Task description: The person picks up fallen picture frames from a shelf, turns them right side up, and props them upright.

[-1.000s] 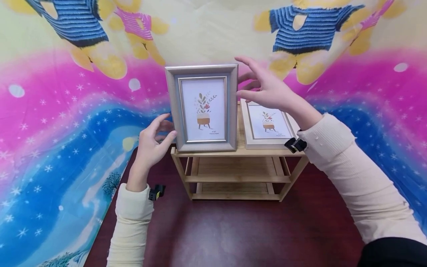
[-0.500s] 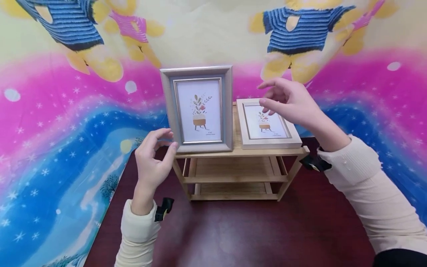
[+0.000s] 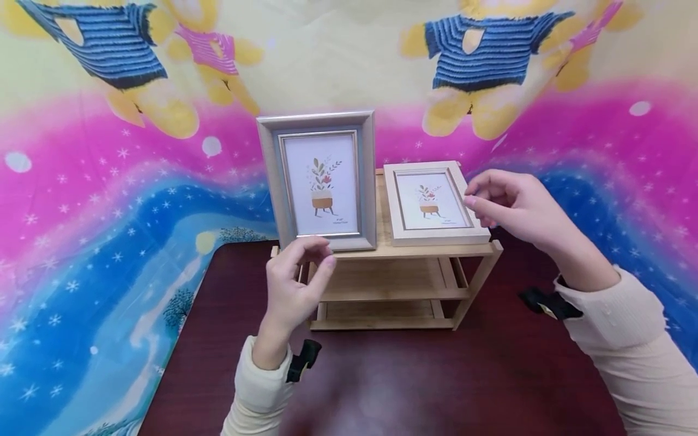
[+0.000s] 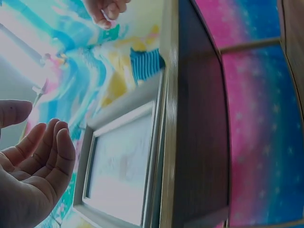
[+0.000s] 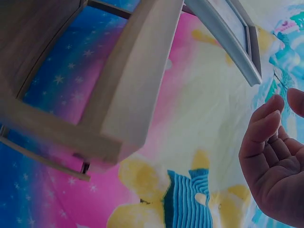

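Note:
A large silver-grey picture frame (image 3: pixel 368 181) stands upright at the left end of a wooden rack's top shelf (image 3: pixel 384 233). Beside it, a smaller cream picture frame (image 3: pixel 400 234) lies tilted back on the same shelf. Both hold a print of a potted plant. My left hand (image 3: pixel 297 284) hovers before the lower edge of the large frame, fingers loosely bent, nothing between them; the left wrist view shows a gap between that hand (image 4: pixel 38 166) and the frame (image 4: pixel 85 164). My right hand (image 3: pixel 518 203), its fingers loosely curled and holding nothing, is just right of the cream frame.
The wooden rack has lower shelves (image 3: pixel 382 278) under the top one. It stands on a dark red table (image 3: pixel 392 375). Behind and at both sides hangs a printed backdrop (image 3: pixel 338 54) with bears in striped shirts.
My right hand has withdrawn from the large frame's upper right side, moving right and down past the cream frame. My left hand has come away from its left edge, lower and to the right.

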Action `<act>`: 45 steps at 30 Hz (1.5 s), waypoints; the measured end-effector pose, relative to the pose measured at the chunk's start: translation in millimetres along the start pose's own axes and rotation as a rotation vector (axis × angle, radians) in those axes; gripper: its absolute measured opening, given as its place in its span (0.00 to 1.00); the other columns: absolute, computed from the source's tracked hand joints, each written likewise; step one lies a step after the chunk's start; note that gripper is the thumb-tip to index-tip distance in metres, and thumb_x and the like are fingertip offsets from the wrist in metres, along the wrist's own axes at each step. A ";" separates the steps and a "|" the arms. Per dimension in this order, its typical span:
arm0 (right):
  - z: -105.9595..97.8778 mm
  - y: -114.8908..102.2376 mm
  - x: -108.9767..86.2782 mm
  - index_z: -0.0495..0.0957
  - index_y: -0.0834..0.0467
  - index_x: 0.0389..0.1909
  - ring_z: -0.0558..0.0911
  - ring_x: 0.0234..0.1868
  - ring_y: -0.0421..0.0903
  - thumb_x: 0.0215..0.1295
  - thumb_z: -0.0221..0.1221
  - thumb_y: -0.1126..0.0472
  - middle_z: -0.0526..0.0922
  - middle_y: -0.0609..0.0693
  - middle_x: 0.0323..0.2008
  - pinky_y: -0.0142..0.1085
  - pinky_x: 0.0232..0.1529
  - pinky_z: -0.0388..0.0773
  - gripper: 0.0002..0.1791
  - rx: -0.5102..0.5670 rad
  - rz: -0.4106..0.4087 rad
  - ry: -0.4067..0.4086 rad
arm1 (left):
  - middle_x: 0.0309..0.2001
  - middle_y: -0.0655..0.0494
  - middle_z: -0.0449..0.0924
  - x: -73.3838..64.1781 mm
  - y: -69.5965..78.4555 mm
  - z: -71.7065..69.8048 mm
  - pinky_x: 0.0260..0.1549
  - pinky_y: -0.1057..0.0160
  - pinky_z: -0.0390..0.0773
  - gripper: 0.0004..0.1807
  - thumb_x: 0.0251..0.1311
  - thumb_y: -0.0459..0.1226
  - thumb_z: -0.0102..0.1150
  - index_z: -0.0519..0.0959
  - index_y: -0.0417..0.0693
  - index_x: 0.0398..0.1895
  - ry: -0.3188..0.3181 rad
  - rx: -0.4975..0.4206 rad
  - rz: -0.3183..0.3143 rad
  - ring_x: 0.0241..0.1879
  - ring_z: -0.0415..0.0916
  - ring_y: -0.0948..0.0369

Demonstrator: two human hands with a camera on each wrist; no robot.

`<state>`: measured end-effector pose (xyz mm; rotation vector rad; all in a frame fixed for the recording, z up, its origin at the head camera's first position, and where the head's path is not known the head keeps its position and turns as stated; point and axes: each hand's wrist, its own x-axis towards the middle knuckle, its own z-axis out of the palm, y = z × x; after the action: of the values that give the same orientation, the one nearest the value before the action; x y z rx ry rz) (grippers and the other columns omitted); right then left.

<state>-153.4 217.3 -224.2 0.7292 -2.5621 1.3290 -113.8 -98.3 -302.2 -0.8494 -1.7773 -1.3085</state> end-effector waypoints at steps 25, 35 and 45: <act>-18.2 65.2 11.5 0.69 0.63 0.54 0.77 0.26 0.45 0.65 0.52 0.52 0.79 0.51 0.29 0.33 0.26 0.76 0.22 -0.113 0.263 -0.025 | 0.51 0.41 0.73 6.0 20.9 98.8 0.48 0.63 0.73 0.36 0.46 0.41 0.66 0.66 0.34 0.58 -0.119 0.132 -0.269 0.49 0.73 0.53; -21.0 109.7 38.5 0.63 0.65 0.61 0.79 0.29 0.41 0.60 0.50 0.39 0.76 0.60 0.41 0.34 0.28 0.77 0.38 -0.080 0.403 -0.022 | 0.63 0.41 0.59 18.5 7.4 141.2 0.54 0.50 0.67 0.48 0.47 0.51 0.64 0.54 0.36 0.65 -0.167 0.456 -0.386 0.61 0.59 0.48; -13.6 133.4 61.0 0.57 0.70 0.64 0.79 0.31 0.38 0.59 0.47 0.34 0.75 0.61 0.43 0.34 0.34 0.78 0.47 0.020 0.497 -0.123 | 0.61 0.38 0.59 19.2 -7.2 160.8 0.45 0.50 0.73 0.52 0.46 0.55 0.63 0.49 0.36 0.66 -0.133 0.551 -0.537 0.56 0.64 0.46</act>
<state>-273.0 271.8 -290.8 0.1774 -2.9581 1.4762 -159.4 56.3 -319.2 -0.1536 -2.4165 -0.9872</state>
